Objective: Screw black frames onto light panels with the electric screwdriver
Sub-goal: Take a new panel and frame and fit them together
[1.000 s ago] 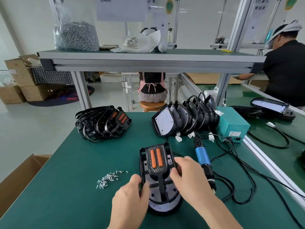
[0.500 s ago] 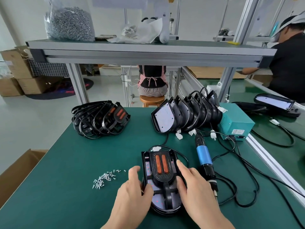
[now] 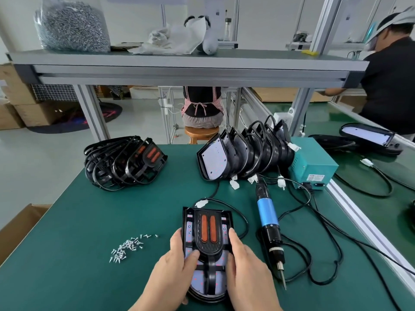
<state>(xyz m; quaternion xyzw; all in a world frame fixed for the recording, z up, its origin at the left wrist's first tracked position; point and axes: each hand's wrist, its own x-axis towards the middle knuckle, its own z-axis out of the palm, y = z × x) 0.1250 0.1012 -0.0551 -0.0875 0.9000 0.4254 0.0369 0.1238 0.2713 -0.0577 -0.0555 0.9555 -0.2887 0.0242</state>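
A black frame (image 3: 207,232) with two orange strips lies flat on a light panel (image 3: 202,285) near the front of the green table (image 3: 89,221). My left hand (image 3: 175,263) presses on the frame's left side, thumb on top. My right hand (image 3: 244,263) presses on its right side with straight fingers. The electric screwdriver (image 3: 268,223), blue-bodied, lies untouched on the table just right of the panel, tip toward me. A small heap of loose screws (image 3: 128,246) sits to the left.
A pile of black frames (image 3: 123,163) lies at the back left. A row of light panels (image 3: 242,153) leans against a teal power box (image 3: 312,163) at the back right. Black cables (image 3: 314,223) loop right of the screwdriver. A shelf (image 3: 179,63) spans overhead.
The frame, tilted up a second ago, now lies flat on the panel. Both hands have settled onto its sides and press down.
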